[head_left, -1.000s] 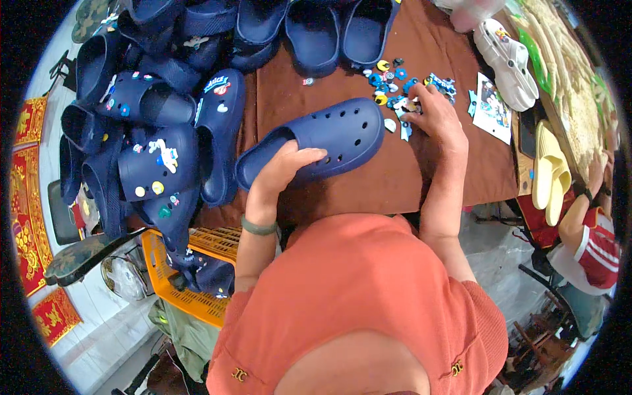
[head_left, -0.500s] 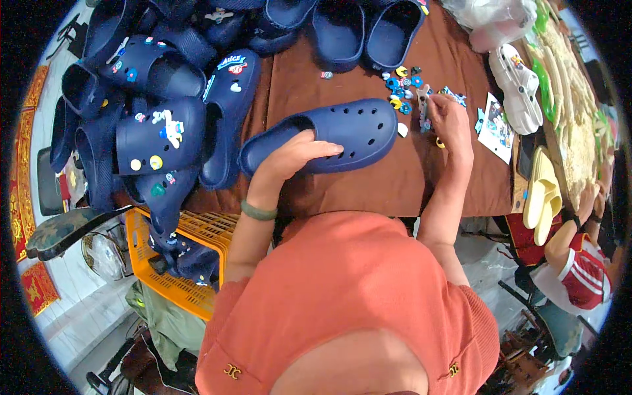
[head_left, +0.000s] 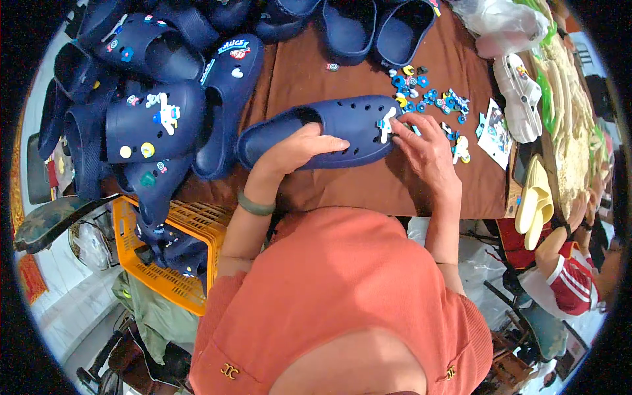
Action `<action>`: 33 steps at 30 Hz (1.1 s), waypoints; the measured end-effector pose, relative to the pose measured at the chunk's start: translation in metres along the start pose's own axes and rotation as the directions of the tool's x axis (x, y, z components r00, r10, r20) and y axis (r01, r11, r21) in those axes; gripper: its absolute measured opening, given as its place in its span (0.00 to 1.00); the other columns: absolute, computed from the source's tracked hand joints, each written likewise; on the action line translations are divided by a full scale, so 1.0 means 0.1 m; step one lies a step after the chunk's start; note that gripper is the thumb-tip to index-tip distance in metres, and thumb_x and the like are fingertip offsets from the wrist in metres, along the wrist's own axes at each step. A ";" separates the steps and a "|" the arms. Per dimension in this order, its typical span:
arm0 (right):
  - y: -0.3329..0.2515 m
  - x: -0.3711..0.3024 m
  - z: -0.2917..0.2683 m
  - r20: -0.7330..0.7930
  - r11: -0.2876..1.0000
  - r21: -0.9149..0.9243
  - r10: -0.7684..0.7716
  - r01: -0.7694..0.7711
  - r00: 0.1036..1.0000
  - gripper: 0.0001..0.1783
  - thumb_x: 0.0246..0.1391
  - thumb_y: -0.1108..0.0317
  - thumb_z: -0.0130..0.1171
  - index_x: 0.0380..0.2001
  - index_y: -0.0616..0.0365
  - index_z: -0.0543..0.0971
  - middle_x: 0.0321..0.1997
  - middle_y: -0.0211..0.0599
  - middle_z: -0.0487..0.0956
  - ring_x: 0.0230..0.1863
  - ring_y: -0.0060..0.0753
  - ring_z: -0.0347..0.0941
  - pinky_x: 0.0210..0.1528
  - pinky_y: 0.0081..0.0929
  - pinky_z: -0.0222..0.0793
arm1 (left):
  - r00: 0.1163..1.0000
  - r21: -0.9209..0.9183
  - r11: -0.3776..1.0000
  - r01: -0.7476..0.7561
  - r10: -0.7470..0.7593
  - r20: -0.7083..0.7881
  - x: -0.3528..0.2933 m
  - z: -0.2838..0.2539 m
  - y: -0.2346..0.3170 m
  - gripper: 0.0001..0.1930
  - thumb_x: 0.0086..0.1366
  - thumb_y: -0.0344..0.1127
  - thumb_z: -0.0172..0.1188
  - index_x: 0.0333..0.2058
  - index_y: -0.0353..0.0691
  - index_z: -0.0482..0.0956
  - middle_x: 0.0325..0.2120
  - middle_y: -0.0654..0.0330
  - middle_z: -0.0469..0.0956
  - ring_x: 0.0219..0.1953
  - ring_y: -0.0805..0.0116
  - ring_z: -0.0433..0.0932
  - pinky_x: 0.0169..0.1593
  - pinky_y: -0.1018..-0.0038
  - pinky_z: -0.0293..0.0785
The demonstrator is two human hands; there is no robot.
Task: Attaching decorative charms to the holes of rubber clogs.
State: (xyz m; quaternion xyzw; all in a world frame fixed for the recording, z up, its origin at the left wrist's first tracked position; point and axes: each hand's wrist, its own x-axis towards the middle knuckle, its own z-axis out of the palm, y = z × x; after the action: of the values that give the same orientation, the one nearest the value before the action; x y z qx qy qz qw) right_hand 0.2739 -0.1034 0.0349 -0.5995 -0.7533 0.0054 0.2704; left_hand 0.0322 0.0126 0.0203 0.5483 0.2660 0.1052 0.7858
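Observation:
A navy clog (head_left: 363, 146) with holes in its toe part lies crosswise in front of me on the brown cloth. My left hand (head_left: 297, 146) grips it, fingers tucked into the foot opening and thumb on top of the toe part. At the toe end, my right hand (head_left: 424, 146) pinches a white and blue figure-shaped shoe charm (head_left: 386, 124) against the clog's upper. Whether the charm's stem sits in a hole is hidden. Beyond the right hand lie several loose small charms (head_left: 431, 99) in blue, yellow, white and black. A white charm (head_left: 461, 150) lies beside that hand.
Decorated navy clogs (head_left: 155, 125) are heaped at the left, and a navy pair (head_left: 349, 33) stands at the back. An orange crate (head_left: 164, 289) holds more clogs below. At right are a printed card (head_left: 495, 135), a white clog (head_left: 518, 99), yellow slippers (head_left: 536, 204) and another person's arm (head_left: 552, 249).
My right hand has moved left from the loose charms to the clog's toe, bringing the white and blue charm onto it. The left hand still holds the clog.

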 end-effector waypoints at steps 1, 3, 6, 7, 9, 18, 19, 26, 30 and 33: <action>-0.03 0.01 0.00 0.007 1.000 -0.002 0.000 0.000 1.000 0.15 0.47 0.69 0.63 0.41 0.55 0.79 0.40 0.35 0.76 0.41 0.41 0.72 0.41 0.35 0.69 | 1.000 0.008 1.000 0.008 -0.008 0.009 -0.01 0.01 0.04 0.22 0.60 0.34 0.58 0.52 0.31 0.71 0.48 0.58 0.75 0.49 0.70 0.73 0.56 0.74 0.66; -0.08 0.03 0.01 -0.044 0.998 -0.023 0.063 -0.064 0.997 0.13 0.45 0.66 0.66 0.36 0.55 0.80 0.38 0.34 0.76 0.40 0.40 0.72 0.40 0.35 0.69 | 1.000 0.011 1.000 0.015 -0.016 0.017 -0.02 0.01 0.05 0.22 0.61 0.34 0.58 0.52 0.31 0.71 0.48 0.58 0.75 0.49 0.70 0.73 0.56 0.74 0.66; -0.13 0.12 0.09 -0.074 0.988 -0.032 0.147 -0.149 0.986 0.11 0.43 0.64 0.68 0.31 0.55 0.80 0.37 0.35 0.77 0.40 0.41 0.72 0.40 0.36 0.68 | 1.000 0.071 0.997 0.004 -0.005 0.009 -0.02 -0.08 -0.07 0.21 0.61 0.33 0.57 0.52 0.31 0.72 0.48 0.59 0.75 0.50 0.69 0.73 0.56 0.74 0.66; -0.13 0.15 0.09 -0.070 0.989 -0.034 0.143 -0.146 0.987 0.11 0.43 0.64 0.68 0.31 0.55 0.80 0.37 0.35 0.77 0.40 0.41 0.72 0.40 0.36 0.68 | 0.968 0.313 0.916 -0.250 0.233 0.092 -0.01 -0.18 -0.22 0.21 0.61 0.33 0.57 0.52 0.32 0.71 0.49 0.59 0.75 0.51 0.70 0.72 0.57 0.74 0.66; -0.12 0.20 0.07 -0.005 0.954 0.140 0.267 -0.263 0.964 0.12 0.40 0.65 0.69 0.28 0.57 0.79 0.37 0.36 0.77 0.40 0.41 0.72 0.42 0.35 0.68 | 0.874 0.502 0.718 -0.483 0.430 0.226 0.02 -0.22 -0.32 0.21 0.61 0.33 0.57 0.53 0.32 0.71 0.49 0.59 0.74 0.51 0.70 0.72 0.57 0.74 0.65; 0.25 0.34 0.12 0.291 0.759 0.495 0.314 -0.423 0.904 0.16 0.34 0.68 0.74 0.28 0.55 0.78 0.51 0.36 0.69 0.56 0.37 0.64 0.57 0.30 0.58 | 0.995 -0.050 0.999 -0.012 0.017 0.100 0.01 -0.01 0.01 0.24 0.61 0.34 0.56 0.55 0.33 0.69 0.51 0.59 0.73 0.52 0.69 0.70 0.59 0.73 0.63; 0.33 0.32 0.18 0.376 0.629 0.600 0.323 -0.494 0.869 0.16 0.35 0.68 0.73 0.29 0.54 0.78 0.53 0.37 0.68 0.58 0.36 0.63 0.58 0.30 0.57 | 0.995 -0.036 0.999 -0.008 0.012 0.096 0.01 -0.01 0.01 0.24 0.62 0.34 0.56 0.55 0.33 0.69 0.51 0.59 0.73 0.52 0.69 0.70 0.59 0.73 0.63; 0.27 0.29 0.23 0.511 0.268 0.738 0.376 -0.619 0.773 0.15 0.40 0.70 0.72 0.32 0.52 0.76 0.60 0.37 0.64 0.62 0.33 0.58 0.62 0.30 0.51 | 0.997 -0.039 0.999 -0.013 0.016 0.076 0.00 0.02 0.05 0.22 0.63 0.33 0.54 0.54 0.29 0.68 0.49 0.58 0.73 0.49 0.70 0.70 0.56 0.74 0.65; 0.27 0.20 0.33 0.473 0.263 0.753 0.422 -0.604 0.774 0.16 0.39 0.71 0.72 0.31 0.53 0.75 0.61 0.38 0.63 0.63 0.33 0.57 0.63 0.30 0.50 | 0.998 0.018 1.000 -0.007 0.006 0.063 -0.03 0.03 0.09 0.21 0.64 0.33 0.53 0.54 0.29 0.69 0.49 0.57 0.73 0.50 0.70 0.70 0.56 0.74 0.65; 0.26 0.13 0.43 0.366 0.315 0.783 0.463 -0.536 0.807 0.17 0.40 0.70 0.72 0.33 0.53 0.74 0.60 0.39 0.64 0.64 0.35 0.56 0.64 0.31 0.48 | 0.997 0.026 0.999 -0.027 0.025 0.079 -0.04 0.03 0.09 0.21 0.65 0.34 0.52 0.54 0.29 0.69 0.49 0.57 0.73 0.51 0.70 0.70 0.56 0.74 0.65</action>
State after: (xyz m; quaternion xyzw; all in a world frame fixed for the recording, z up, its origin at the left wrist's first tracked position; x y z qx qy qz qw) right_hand 0.2781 -0.0704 -0.0054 -0.5832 -0.4323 0.4846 0.4880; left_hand 0.0316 0.0117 0.0308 0.5660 0.2290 0.0902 0.7868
